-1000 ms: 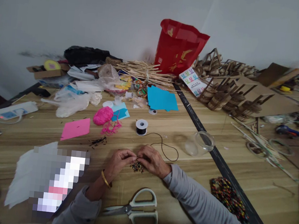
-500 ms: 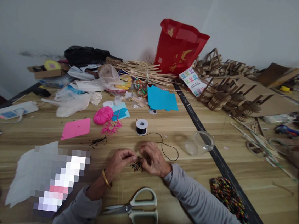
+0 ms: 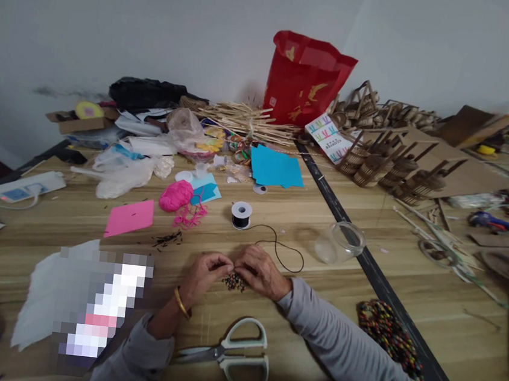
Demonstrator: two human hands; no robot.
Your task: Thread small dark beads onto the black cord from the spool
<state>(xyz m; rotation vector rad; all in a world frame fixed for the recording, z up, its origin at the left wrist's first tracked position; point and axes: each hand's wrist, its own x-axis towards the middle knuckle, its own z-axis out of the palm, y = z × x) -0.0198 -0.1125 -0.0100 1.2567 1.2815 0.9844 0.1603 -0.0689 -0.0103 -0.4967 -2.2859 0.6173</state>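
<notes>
Fingertips of my left hand [image 3: 207,273] and my right hand [image 3: 260,271] meet in a pinch just over a small pile of dark, mixed-colour beads [image 3: 234,283]. What the left fingers hold is too small to make out. Thin black cord [image 3: 278,255] runs from a white spool [image 3: 241,214] in a loop and back to my right hand, where its end disappears behind the fingers. Below the hands lie scissors [image 3: 221,353] with white handles, blades pointing left. A coil of strung multicoloured beads [image 3: 389,338] rests beside my right forearm.
A clear round jar [image 3: 340,245] lies to the right of the cord. Short black pieces [image 3: 168,239], a pink sheet [image 3: 129,218] and pink yarn [image 3: 176,196] are on the left. Small woven baskets [image 3: 388,168] and a red bag [image 3: 306,81] stand farther back.
My right hand has turned slightly and its fingers have moved left, closing against the left fingertips. More of the bead pile shows now. The left hand has barely moved.
</notes>
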